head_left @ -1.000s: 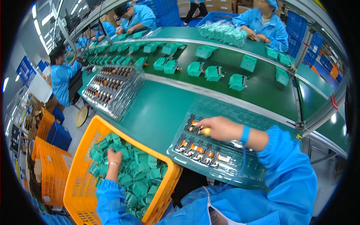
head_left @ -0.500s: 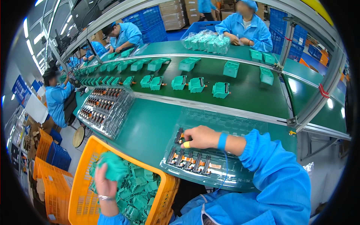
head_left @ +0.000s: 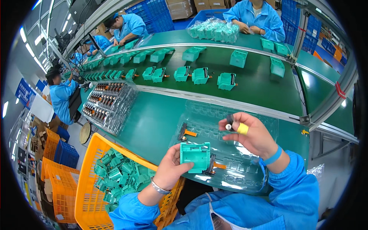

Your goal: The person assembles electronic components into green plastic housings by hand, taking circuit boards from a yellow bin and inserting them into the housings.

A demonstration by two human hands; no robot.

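Note:
My left hand (head_left: 173, 164) is closed on a green plastic housing (head_left: 194, 157), gripped by its left side with the thumb inside its open face. It is above the left part of a clear plastic tray (head_left: 241, 173). To its right my right hand (head_left: 251, 134), a yellow wrap on one finger, pinches a small black part with a round pale end (head_left: 229, 123), blurred by motion. One black part with an orange ribbon (head_left: 186, 132) lies in the tray above the housing. Another such part (head_left: 211, 165) shows at the housing's right edge; the housing hides what lies behind it.
An orange basket (head_left: 85, 184) of green housings stands at my left. Stacked clear trays (head_left: 122, 111) with black parts lie at the bench's left. Beyond a metal rail, a green belt (head_left: 260, 92) carries rows of housings. Co-workers (head_left: 132, 28) sit across it. A metal post (head_left: 329, 96) rises at right.
My left hand has come up out of the basket with a green housing, over the tray. My right hand has lifted off the tray and moved right, holding a small black part.

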